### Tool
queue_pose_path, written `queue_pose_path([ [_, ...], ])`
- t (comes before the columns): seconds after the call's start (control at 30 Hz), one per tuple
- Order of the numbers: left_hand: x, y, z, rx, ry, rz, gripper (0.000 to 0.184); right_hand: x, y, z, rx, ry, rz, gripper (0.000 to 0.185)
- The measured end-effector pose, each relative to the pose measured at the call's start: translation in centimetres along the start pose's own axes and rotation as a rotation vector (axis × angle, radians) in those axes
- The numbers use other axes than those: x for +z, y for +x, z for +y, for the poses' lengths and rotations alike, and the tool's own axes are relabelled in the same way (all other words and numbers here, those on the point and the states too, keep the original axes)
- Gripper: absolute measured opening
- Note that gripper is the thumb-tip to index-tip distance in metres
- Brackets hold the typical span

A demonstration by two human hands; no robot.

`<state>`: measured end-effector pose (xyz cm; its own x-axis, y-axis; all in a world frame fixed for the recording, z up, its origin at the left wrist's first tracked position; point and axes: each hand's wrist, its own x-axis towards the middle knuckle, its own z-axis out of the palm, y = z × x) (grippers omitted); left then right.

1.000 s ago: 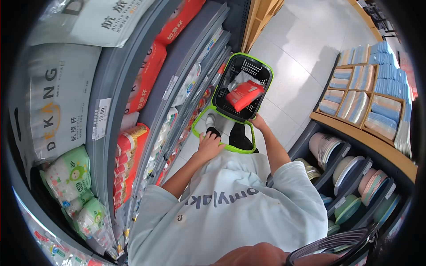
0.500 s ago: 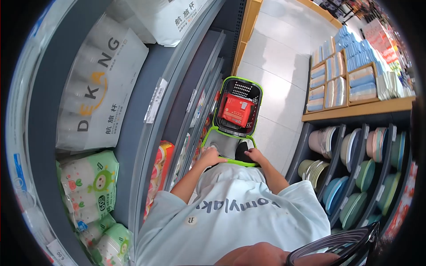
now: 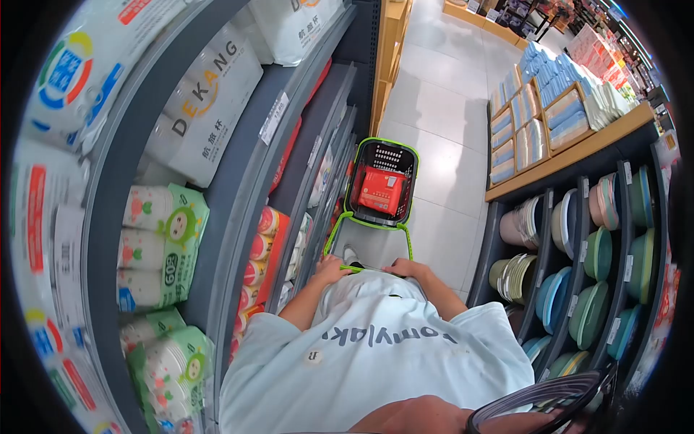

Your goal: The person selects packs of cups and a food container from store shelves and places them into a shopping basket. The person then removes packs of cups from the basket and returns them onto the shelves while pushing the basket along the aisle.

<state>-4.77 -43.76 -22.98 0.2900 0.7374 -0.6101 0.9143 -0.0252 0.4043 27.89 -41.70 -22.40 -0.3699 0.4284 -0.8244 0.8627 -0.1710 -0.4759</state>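
A black shopping basket with a green rim point(image 3: 416, 177) is in front of my legs, low over the floor. Inside it lies a red package point(image 3: 381, 192) with white print. The basket's long green handle point(image 3: 335, 233) reaches back to my waist. My left hand point(image 3: 332, 270) is closed round the handle's left end. On the other side, my right hand point(image 3: 407, 268) has its fingers curled on the handle near its right corner. A shoe point(image 3: 351, 254) shows between the handle's arms.
Close on my left, a grey shelf point(image 3: 238, 145) holds bagged travel cups point(image 3: 210, 101) and green packs of paper cups point(image 3: 165, 246). On the right stands a rack of bowls point(image 3: 555, 300) with folded towels point(image 3: 531, 119) above. A tiled aisle point(image 3: 441, 94) runs ahead.
The shelves have shifted in view as I move along the aisle. My hands and the handle are nearer my waist. A shoe now shows at left instead of at right.
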Motion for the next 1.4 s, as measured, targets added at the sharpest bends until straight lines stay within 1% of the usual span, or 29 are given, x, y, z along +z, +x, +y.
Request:
queue_pose_path([
  [0.03,1.6,0.6,-0.2,0.011,0.035,0.001,0.063,0.5,-1.9,-0.2,-0.085,-0.067,0.063,0.079],
  [0.07,-0.4,-1.5,2.5,-0.025,0.026,-0.02,0.065,1.1,-3.1,-0.2,-0.06,-0.144,0.085,0.077],
  [0.1,0.8,-1.4,2.8,-0.036,0.001,-0.01,0.067,1.6,-4.2,0.0,-0.033,-0.222,0.106,0.075],
  [0.13,1.2,-1.9,4.0,-0.031,0.018,0.017,0.065,2.3,-4.8,0.8,-0.003,-0.299,0.113,0.076],
  [0.17,1.7,-2.4,5.2,-0.029,0.034,0.043,0.063,3.0,-5.8,1.9,-0.001,-0.307,0.113,0.076],
  [0.2,2.2,-2.9,6.6,-0.031,0.029,0.047,0.063,3.7,-6.8,3.1,-0.014,-0.327,0.164,0.078],
  [0.23,2.8,-3.4,7.7,-0.01,0.056,-0.023,0.065,4.4,-7.8,4.2,-0.03,-0.345,0.213,0.079],
  [0.27,3.6,-4.0,8.8,0.008,0.084,-0.094,0.067,5.2,-8.7,5.4,-0.036,-0.346,0.211,0.079],
  [0.3,4.7,-5.0,9.8,0.0,0.086,-0.095,0.067,6.1,-9.6,6.6,-0.056,-0.384,0.21,0.079],
  [0.37,7.0,-7.4,12.0,0.01,0.075,-0.225,0.064,8.6,-11.8,8.5,-0.083,-0.418,0.197,0.079],
  [0.4,10.9,-7.2,10.7,0.064,0.101,-0.271,0.06,10.1,-13.1,9.1,-0.101,-0.424,0.189,0.072],
  [0.43,14.1,-8.2,10.2,0.052,0.106,-0.282,0.06,11.8,-14.1,9.6,-0.12,-0.424,0.181,0.064],
  [0.47,16.7,-9.6,9.9,0.091,0.118,-0.249,0.059,14.0,-14.8,10.3,-0.129,-0.41,0.173,0.064],
  [0.5,18.3,-11.1,9.9,0.132,0.13,-0.214,0.059,16.2,-15.1,11.3,-0.145,-0.413,0.155,0.056],
  [0.53,18.5,-13.4,10.8,0.083,0.13,-0.157,0.06,18.4,-15.1,12.5,-0.159,-0.418,0.137,0.047],
  [0.6,18.7,-15.2,10.5,0.071,0.105,-0.181,0.061,22.3,-14.1,14.4,-0.19,-0.38,0.138,0.047],
  [0.67,18.3,-16.7,10.2,0.053,0.077,-0.198,0.062,24.7,-14.0,14.9,-0.227,-0.347,0.139,0.047],
  [0.73,17.2,-17.9,10.1,0.047,0.084,-0.258,0.064,25.5,-13.7,14.3,-0.264,-0.292,0.163,0.052],
  [0.77,17.0,-18.6,9.9,0.041,0.082,-0.252,0.064,25.5,-14.3,13.4,-0.271,-0.297,0.163,0.052],
  [0.83,16.7,-19.9,9.8,0.001,0.071,-0.192,0.064,25.3,-15.9,11.0,-0.212,-0.256,0.16,0.058],
  [0.87,15.2,-21.4,10.9,-0.018,0.114,-0.161,0.064,25.3,-16.5,9.9,-0.22,-0.269,0.159,0.058],
  [0.9,15.7,-22.1,10.5,-0.025,0.106,-0.151,0.064,25.4,-17.1,8.7,-0.194,-0.262,0.147,0.061],
  [0.97,17.0,-23.6,8.9,-0.008,0.152,-0.033,0.058,26.9,-16.9,7.0,-0.172,-0.264,0.13,0.064],
  [1.03,18.0,-24.9,7.1,-0.013,0.143,-0.019,0.057,28.5,-16.5,5.8,-0.237,-0.207,0.108,0.065],
  [1.13,18.4,-28.0,3.9,-0.018,0.145,-0.005,0.058,31.1,-16.8,2.7,-0.266,-0.209,0.091,0.064],
  [1.23,19.0,-32.1,0.3,-0.026,0.156,-0.013,0.061,35.2,-16.6,-0.8,-0.238,-0.259,0.098,0.061],
  [1.3,20.8,-35.1,-2.0,-0.019,0.159,-0.033,0.061,38.5,-16.0,-1.8,-0.219,-0.27,0.108,0.061],
  [1.4,23.1,-38.2,-4.9,-0.017,0.134,-0.001,0.063,42.9,-16.4,-3.5,-0.162,-0.3,0.129,0.062],
])
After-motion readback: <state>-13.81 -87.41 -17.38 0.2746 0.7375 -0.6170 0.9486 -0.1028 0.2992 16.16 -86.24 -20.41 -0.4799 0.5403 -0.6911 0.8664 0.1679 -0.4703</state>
